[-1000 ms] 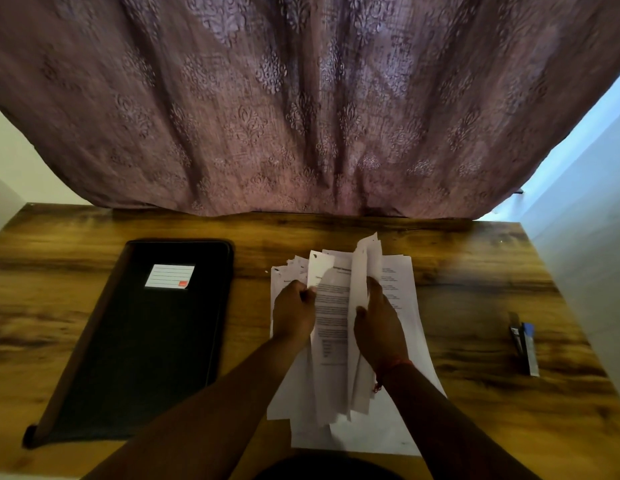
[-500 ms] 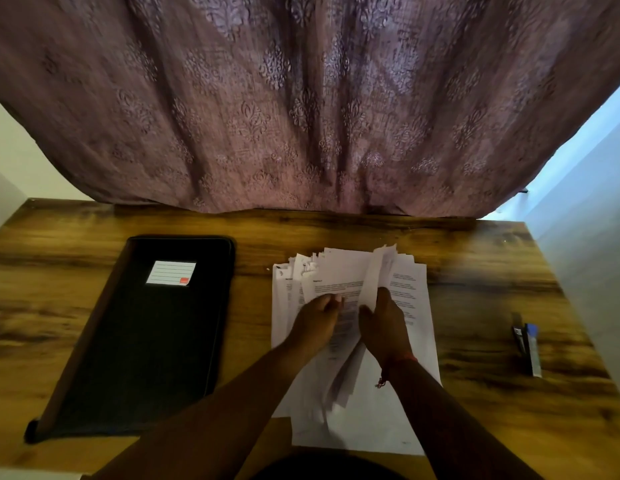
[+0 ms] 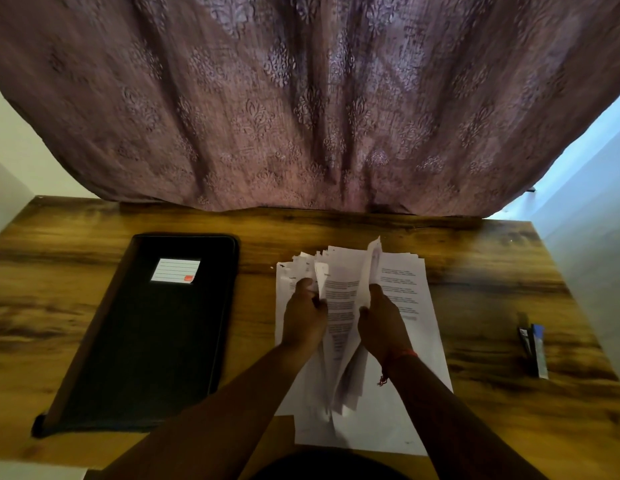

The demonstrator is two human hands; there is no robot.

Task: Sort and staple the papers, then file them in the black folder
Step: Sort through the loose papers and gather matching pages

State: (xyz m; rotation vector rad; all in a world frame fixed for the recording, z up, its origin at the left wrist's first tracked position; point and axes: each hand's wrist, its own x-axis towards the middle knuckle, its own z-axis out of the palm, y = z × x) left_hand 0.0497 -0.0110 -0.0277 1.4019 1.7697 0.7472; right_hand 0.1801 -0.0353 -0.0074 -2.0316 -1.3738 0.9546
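A loose pile of white printed papers [image 3: 410,306] lies in the middle of the wooden table [image 3: 492,271]. My left hand [image 3: 303,318] pinches the curled edge of some sheets on the pile's left side. My right hand [image 3: 381,322] grips other sheets that stand up from the pile and bend at their top. One printed sheet shows between the two hands. The black folder [image 3: 146,341] lies shut on the table to the left, with a white lined label near its top. A stapler [image 3: 532,346], dark with a blue part, lies at the far right.
A purple patterned curtain [image 3: 301,98] hangs behind the table's far edge. A pale wall [image 3: 596,254] stands close on the right. Bare wood shows between the papers and the stapler, and between the folder and the papers.
Both hands have shifted among the sheets: the tall folded sheets dropped lower, then the right hand lifted some upright again. The folder and stapler have not moved.
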